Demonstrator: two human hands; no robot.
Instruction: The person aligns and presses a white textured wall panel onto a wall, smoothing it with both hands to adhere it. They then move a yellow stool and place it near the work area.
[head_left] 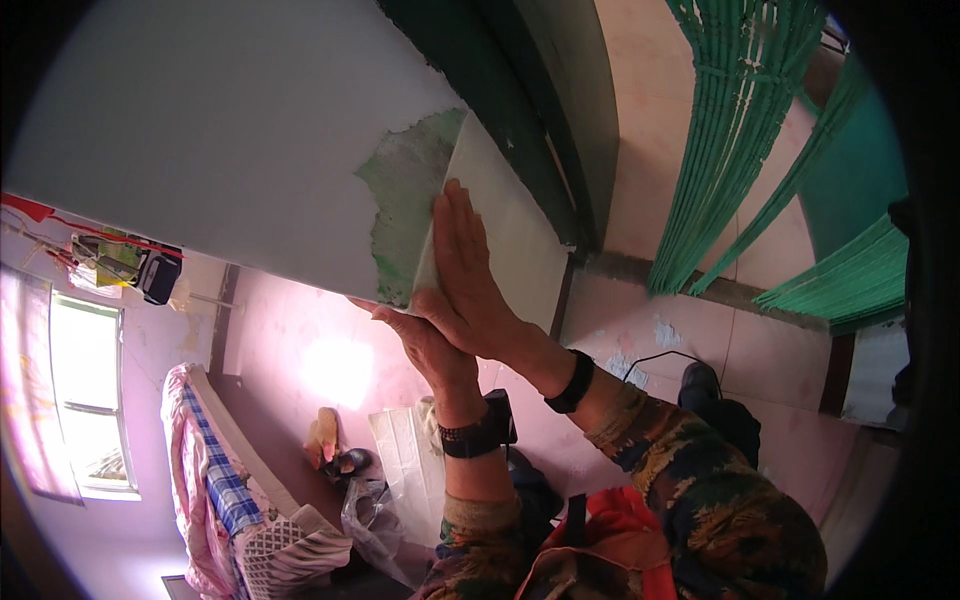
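My right hand [465, 275] lies flat with its fingers stretched out and together along the edge of a pale, smooth sheet [515, 225] on the wall corner. Beside that edge is a ragged green patch [405, 195] where the white surface [240, 130] has come away. My left hand [430, 345] is just below and left of the right one, at the lower edge of the white surface. Its visible fingers point outward, and part of the hand is hidden behind the right hand and that edge. Black bands circle both wrists.
Green stringy curtains [735, 130] hang at the right over the pink tiled floor [640, 350]. Dark green framing [520, 130] runs along the wall. A bed with a blue checked cloth [228, 490], shoes [325, 435] and a plastic bag [375, 520] are at lower left, near a window [90, 385].
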